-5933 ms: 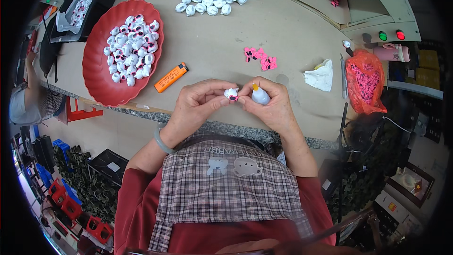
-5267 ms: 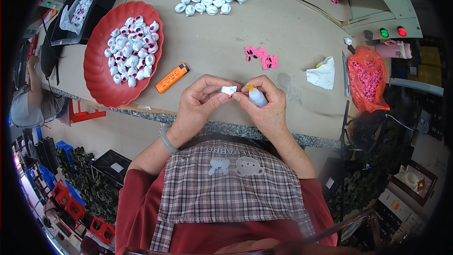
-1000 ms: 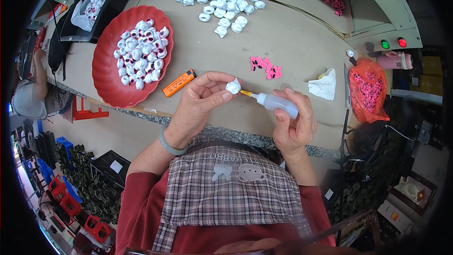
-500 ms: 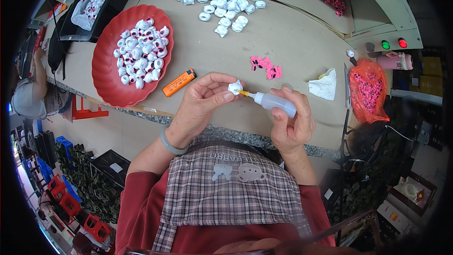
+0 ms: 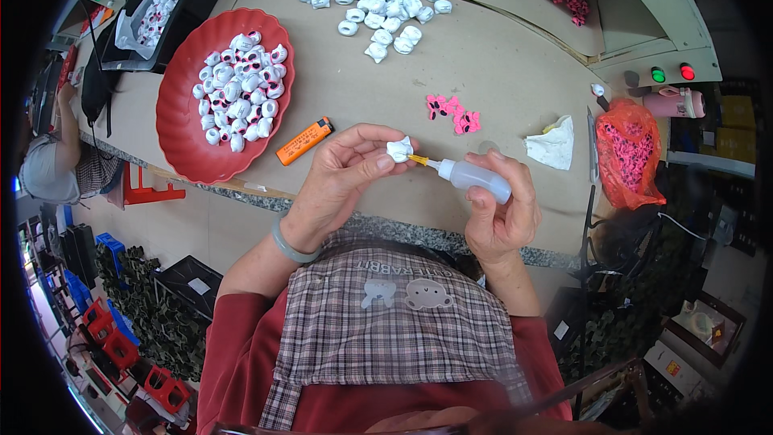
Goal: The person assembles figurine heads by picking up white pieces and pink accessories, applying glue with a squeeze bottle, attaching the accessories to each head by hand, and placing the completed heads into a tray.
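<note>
Between the thumb and fingers of my left hand [image 5: 346, 169] is a small white molded piece [image 5: 398, 150]. My right hand [image 5: 507, 205] is closed round a translucent squeeze bottle [image 5: 477, 180] with a yellow nozzle [image 5: 417, 159]. The nozzle's tip meets, or nearly meets, the right side of the white piece; the exact contact is too small to tell. Just beyond my hands lies a little group of pink pieces with black spots [image 5: 453, 113]. An orange lighter [image 5: 304, 141] rests left of my left hand.
A red scalloped tray [image 5: 173, 113] holds several white-and-pink pieces at the left. Many white pieces [image 5: 378, 0] are spread at the back. On the right are a crumpled white tissue [image 5: 551, 143], an orange-red bag of pink pieces [image 5: 628, 153] and a pink bottle [image 5: 675, 102]. A co-worker [image 5: 52, 165] sits far left.
The squeeze bottle and my right hand have shifted slightly right. The white piece has turned or moved a little to the left in my left fingers.
</note>
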A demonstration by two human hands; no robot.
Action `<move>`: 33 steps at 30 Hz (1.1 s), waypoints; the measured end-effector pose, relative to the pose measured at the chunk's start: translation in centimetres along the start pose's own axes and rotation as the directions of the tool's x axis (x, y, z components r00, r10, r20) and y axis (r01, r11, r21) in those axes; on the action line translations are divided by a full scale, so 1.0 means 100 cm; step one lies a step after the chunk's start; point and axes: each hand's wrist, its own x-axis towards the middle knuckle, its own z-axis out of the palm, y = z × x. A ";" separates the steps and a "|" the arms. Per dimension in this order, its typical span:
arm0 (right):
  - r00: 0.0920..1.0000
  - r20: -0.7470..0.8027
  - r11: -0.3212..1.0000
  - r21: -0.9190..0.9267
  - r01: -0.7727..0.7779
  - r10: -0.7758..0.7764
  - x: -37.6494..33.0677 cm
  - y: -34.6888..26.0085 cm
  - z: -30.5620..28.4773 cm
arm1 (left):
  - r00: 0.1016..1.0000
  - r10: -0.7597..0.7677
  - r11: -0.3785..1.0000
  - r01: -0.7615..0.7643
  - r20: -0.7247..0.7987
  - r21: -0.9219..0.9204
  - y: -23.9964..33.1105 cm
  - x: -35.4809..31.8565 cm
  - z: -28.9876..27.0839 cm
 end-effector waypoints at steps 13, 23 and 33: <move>0.999 -0.002 0.999 -0.032 0.037 -0.037 0.000 0.005 0.001 | 1.000 -0.002 1.000 0.002 0.003 0.012 0.000 0.000 -0.003; 0.999 -0.015 0.999 0.007 -0.036 0.036 -0.004 0.004 0.000 | 0.998 -0.046 0.997 0.048 0.032 -0.058 0.001 0.000 0.000; 0.999 -0.018 0.999 -0.015 -0.049 0.049 -0.004 0.004 -0.001 | 0.998 -0.048 0.997 0.049 0.026 -0.055 0.002 0.000 -0.001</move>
